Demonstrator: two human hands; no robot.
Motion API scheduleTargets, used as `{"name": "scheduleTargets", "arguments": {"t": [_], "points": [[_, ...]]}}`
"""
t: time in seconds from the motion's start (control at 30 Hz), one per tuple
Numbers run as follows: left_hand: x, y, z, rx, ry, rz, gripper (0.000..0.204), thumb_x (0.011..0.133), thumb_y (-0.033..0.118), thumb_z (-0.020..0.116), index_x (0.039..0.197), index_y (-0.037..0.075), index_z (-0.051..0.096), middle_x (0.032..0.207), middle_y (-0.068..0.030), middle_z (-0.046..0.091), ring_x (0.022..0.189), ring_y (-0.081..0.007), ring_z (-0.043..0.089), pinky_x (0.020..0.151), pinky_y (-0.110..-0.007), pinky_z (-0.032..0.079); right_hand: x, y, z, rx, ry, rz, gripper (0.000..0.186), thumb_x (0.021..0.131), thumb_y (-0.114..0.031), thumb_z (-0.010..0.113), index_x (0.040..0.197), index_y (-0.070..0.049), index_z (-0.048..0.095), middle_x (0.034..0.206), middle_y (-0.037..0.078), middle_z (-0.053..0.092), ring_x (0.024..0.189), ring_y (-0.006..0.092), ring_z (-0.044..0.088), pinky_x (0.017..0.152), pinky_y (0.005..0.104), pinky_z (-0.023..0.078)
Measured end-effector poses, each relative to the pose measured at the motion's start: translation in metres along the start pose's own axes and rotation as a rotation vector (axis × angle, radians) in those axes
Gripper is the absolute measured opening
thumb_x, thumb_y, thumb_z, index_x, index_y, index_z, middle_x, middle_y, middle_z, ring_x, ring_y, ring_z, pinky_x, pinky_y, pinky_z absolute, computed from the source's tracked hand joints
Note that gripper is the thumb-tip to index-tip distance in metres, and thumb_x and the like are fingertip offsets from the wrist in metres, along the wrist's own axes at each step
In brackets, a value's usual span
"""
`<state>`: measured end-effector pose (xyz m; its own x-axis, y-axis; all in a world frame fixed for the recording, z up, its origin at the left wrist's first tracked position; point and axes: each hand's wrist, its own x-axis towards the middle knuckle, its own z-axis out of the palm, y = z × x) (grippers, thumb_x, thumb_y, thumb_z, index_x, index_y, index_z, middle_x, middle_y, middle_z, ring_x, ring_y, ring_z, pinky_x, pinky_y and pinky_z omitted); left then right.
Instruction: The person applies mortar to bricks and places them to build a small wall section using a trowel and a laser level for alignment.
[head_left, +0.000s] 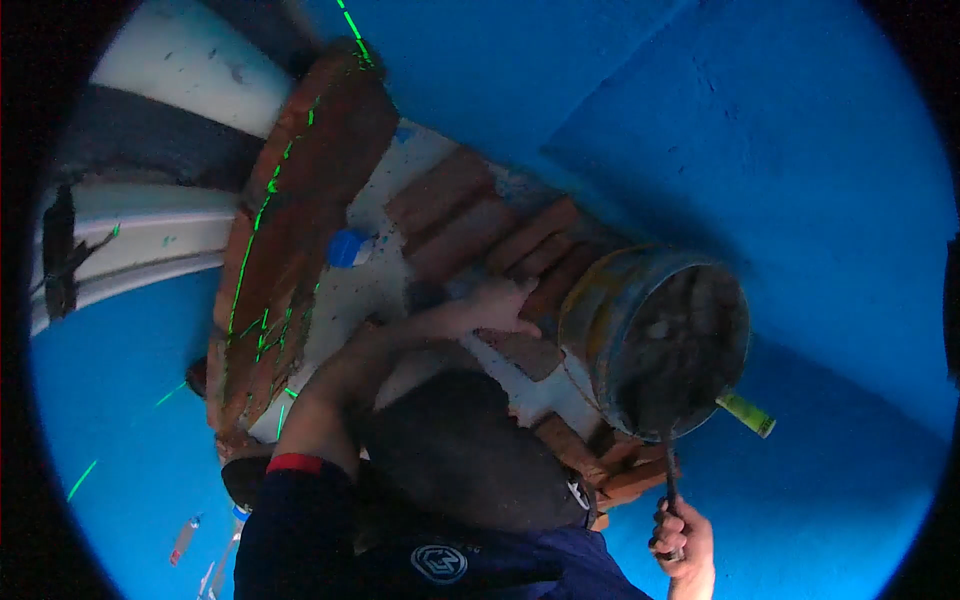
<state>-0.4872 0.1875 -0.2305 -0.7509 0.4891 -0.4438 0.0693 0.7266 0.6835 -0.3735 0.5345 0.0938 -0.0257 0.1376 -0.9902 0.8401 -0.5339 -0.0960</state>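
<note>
My dark blue shirt (300, 530) sat closest. My right hand (685, 538) was clenched round a dark tool (672, 472) that crossed the rim of the bucket (590, 325), which held grey mix (680, 350); tool's far end unclear. My left hand (500, 305) had fingers spread by a loose brick (525, 352), contact couldn't tell. Beyond: more bricks (460, 240), blue wall (800, 150).
</note>
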Motion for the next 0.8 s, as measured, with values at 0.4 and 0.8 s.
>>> {"name": "scheduleTargets", "arguments": {"t": [0.4,0.8], "points": [[0.035,0.006,0.008,-0.012,0.012,-0.102,0.066,0.069,0.039,0.071,0.112,-0.008,0.056,0.091,-0.0217,0.065,0.086,-0.0330,0.064,0.076,-0.042,0.052,0.004,0.009,0.021,-0.175,0.061,-0.026,0.021,0.097,-0.024,0.047,0.094,-0.003,0.051,0.060,-0.001,0.045,0.040,0.0063,0.035,0.037,0.0236,0.033],[-0.129,0.003,-0.146,-0.485,0.371,-0.360,0.079,0.076,0.047,0.071,0.133,-0.002,0.048,0.129,-0.0214,0.054,0.119,-0.0318,0.053,0.101,-0.040,0.040,0.027,-0.011,0.015,-0.548,-0.081,-0.213,0.019,0.095,-0.024,0.051,0.085,-0.008,0.050,0.056,0.000,0.044,0.037,0.0093,0.037,0.037,0.0243,0.031]]}}
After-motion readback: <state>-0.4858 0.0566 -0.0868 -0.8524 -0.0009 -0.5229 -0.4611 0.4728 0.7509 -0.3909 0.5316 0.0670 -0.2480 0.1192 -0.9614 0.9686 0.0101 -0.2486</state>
